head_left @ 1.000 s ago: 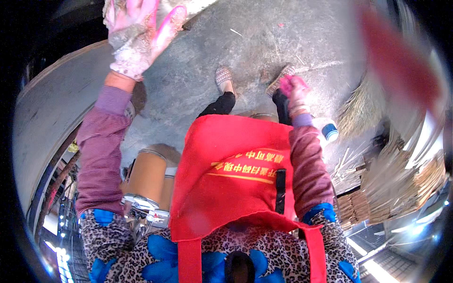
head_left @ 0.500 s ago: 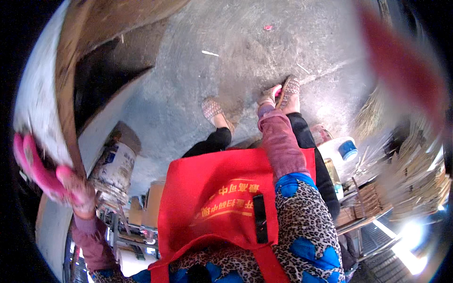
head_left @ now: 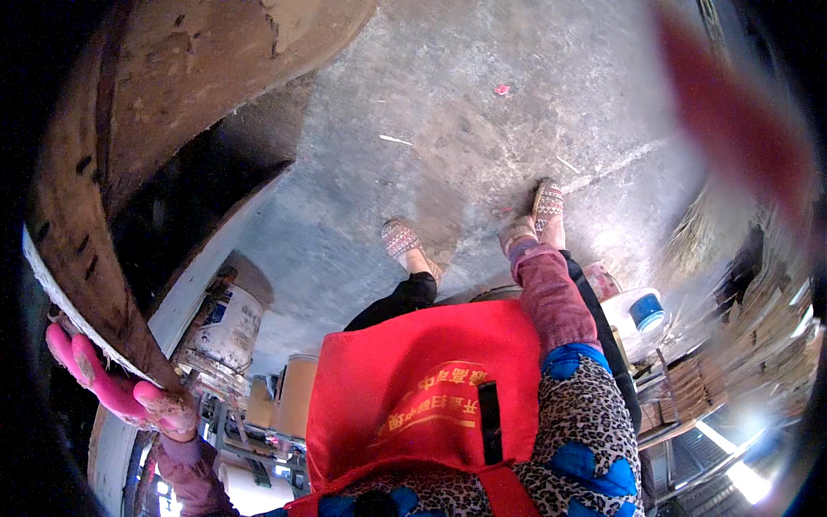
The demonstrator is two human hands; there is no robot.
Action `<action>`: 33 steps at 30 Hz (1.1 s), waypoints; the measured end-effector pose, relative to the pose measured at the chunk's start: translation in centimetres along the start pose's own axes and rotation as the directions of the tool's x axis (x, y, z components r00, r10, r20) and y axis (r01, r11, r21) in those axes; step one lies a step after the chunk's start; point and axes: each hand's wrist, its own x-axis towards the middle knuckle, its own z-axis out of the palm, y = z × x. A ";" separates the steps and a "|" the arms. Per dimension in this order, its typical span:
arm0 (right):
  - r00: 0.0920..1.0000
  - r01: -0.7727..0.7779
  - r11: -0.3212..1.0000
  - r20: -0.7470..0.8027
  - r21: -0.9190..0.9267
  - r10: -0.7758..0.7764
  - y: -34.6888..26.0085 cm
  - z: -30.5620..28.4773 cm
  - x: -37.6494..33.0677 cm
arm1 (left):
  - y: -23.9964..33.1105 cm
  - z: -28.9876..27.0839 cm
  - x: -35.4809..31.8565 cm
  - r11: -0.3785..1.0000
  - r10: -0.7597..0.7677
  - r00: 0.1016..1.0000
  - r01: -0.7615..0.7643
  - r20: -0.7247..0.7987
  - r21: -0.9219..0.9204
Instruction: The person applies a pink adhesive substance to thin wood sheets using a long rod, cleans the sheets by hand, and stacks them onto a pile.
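Left hand [head_left: 116, 388], one pink glove, fingers curled around the lower edge of one big mud-caked curved slab [head_left: 95, 215] at frame left. Right hand [head_left: 517, 234] hangs by the thigh; grip cannot be told. Two patterned slippers [head_left: 401, 239] on concrete floor [head_left: 482, 112]. One pale drum [head_left: 226, 323] just beside the slab.

Free: bare concrete floor [head_left: 482, 112] ahead of our feet | Left: big muddy slab [head_left: 103, 155] in our gloved left hand [head_left: 121, 392], drums [head_left: 226, 323] beneath block us | Right: stacked clutter [head_left: 732, 345], white jug [head_left: 633, 314] crowd us.
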 end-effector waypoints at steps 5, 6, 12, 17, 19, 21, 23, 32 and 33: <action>0.968 0.248 0.671 -0.193 0.699 -0.157 2.9 -15.7 -5.9 | -0.2 -0.8 -0.9 0.998 -0.057 0.998 0.057 0.007 0.022; 0.984 0.180 0.341 -0.171 0.923 -0.056 4.1 -17.0 -5.1 | -0.4 -0.4 -1.3 0.998 -0.062 0.998 0.062 -0.003 -0.020; 0.514 0.215 0.624 -0.630 0.751 0.582 10.7 -30.8 -4.1 | -0.4 -0.9 -1.6 0.997 -0.066 0.997 0.065 -0.027 -0.039; 0.451 -0.098 0.747 -0.640 0.657 0.622 9.1 -29.2 1.0 | -0.6 -0.7 -1.2 1.000 -0.012 1.000 0.012 -0.009 -0.017; 0.542 -0.129 0.775 -0.610 0.619 0.578 8.9 -25.6 2.6 | -0.4 -0.9 -1.0 0.999 -0.018 0.999 0.017 -0.039 -0.027; 0.539 -0.009 0.772 -0.647 0.635 0.539 8.7 -22.6 1.7 | -0.4 -0.2 -0.4 0.995 0.041 0.993 -0.052 -0.112 -0.090; 0.474 0.245 0.673 -0.692 0.698 0.545 7.8 -17.4 -0.8 | 0.3 -0.7 1.6 0.991 0.130 0.988 -0.132 -0.084 -0.023; 0.778 0.595 -0.760 -0.426 0.261 0.462 2.7 -37.4 -40.5 | 3.4 -8.1 0.9 0.971 -0.149 0.985 0.128 0.092 0.200; 0.745 0.621 -0.744 -0.479 0.246 0.463 2.8 -39.8 -42.5 | 3.9 -8.4 0.9 0.959 -0.221 0.975 0.215 0.012 0.183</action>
